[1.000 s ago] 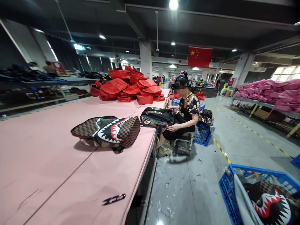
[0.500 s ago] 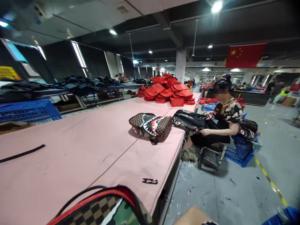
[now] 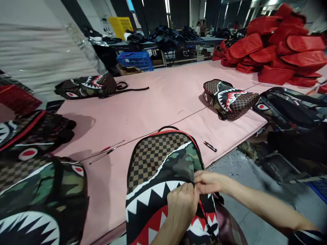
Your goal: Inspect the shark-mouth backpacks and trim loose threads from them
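Note:
A backpack (image 3: 158,163) with a brown checker top, camouflage and a shark-mouth print lies in front of me on the edge of the pink table (image 3: 158,98). My left hand (image 3: 180,207) is closed and pinches the fabric on the backpack's front, beside the zip. My right hand (image 3: 208,182) reaches in from the right, its fingers pinched on the same spot by the zip. The two hands touch each other. Small black thread snips (image 3: 210,146) lie on the table just right of the bag.
More shark-print backpacks lie at the left (image 3: 38,190), far left back (image 3: 87,85) and middle right (image 3: 230,98). A pile of red bags (image 3: 276,54) sits at the back right. A thin rod (image 3: 106,152) lies on the table. A seated person's dark lap (image 3: 296,143) is at the right. A blue crate (image 3: 135,60) stands behind.
My view has swung left and down from the hall to the table. The checkered backpack is now fully in front of me and both my hands have come onto it.

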Action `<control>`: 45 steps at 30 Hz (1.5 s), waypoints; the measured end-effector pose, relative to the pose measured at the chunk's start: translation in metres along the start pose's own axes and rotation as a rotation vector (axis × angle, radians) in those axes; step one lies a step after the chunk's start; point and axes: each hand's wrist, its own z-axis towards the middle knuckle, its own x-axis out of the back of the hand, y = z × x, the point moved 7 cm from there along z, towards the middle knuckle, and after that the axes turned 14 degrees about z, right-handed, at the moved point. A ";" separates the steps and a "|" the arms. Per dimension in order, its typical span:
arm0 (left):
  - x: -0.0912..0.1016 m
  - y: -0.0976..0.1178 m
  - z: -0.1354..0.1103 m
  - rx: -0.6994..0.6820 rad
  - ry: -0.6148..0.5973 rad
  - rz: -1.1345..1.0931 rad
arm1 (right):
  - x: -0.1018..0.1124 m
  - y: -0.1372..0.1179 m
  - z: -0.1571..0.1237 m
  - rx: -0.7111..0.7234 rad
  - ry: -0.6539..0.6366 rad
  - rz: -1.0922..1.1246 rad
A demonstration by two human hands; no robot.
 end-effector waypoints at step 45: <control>0.093 -0.134 -0.141 -0.151 0.185 -0.157 | -0.071 0.021 -0.137 0.520 -0.473 -1.169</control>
